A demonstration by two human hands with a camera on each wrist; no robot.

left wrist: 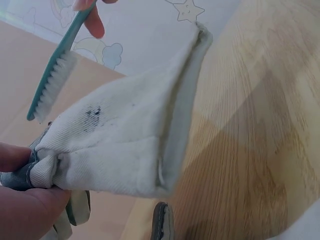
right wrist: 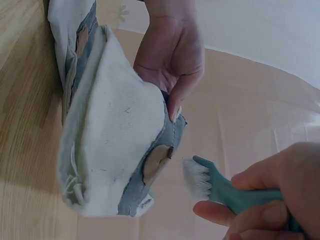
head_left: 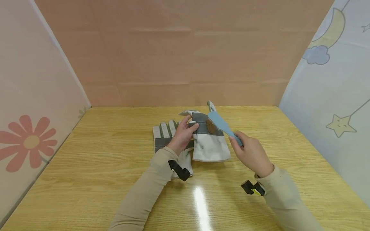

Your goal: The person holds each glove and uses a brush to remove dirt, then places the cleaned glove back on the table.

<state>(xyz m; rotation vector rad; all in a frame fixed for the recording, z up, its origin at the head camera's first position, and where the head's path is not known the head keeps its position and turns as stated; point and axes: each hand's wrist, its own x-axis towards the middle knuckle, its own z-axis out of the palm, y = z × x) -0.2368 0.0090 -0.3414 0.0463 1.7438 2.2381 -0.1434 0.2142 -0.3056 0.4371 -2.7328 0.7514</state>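
A white and grey work glove (head_left: 209,147) is gripped at its grey band by my left hand (head_left: 182,136), thumb on top. It is raised, with the wide cuff towards me. A brown patch (right wrist: 156,162) shows on the grey band, and dark smudges mark the white cloth in the left wrist view. My right hand (head_left: 252,154) holds a blue brush (head_left: 222,123) by its handle. White bristles (right wrist: 196,179) face the glove near the brown patch, a small gap apart in the right wrist view. Below my left wrist a second work glove (head_left: 163,131) lies on the table.
The wooden table (head_left: 101,160) reaches back to a plain pinkish-orange wall sheet (head_left: 188,57). Patterned sheets stand on the left (head_left: 29,80) and right (head_left: 326,96). Dark camera mounts sit on both wrists.
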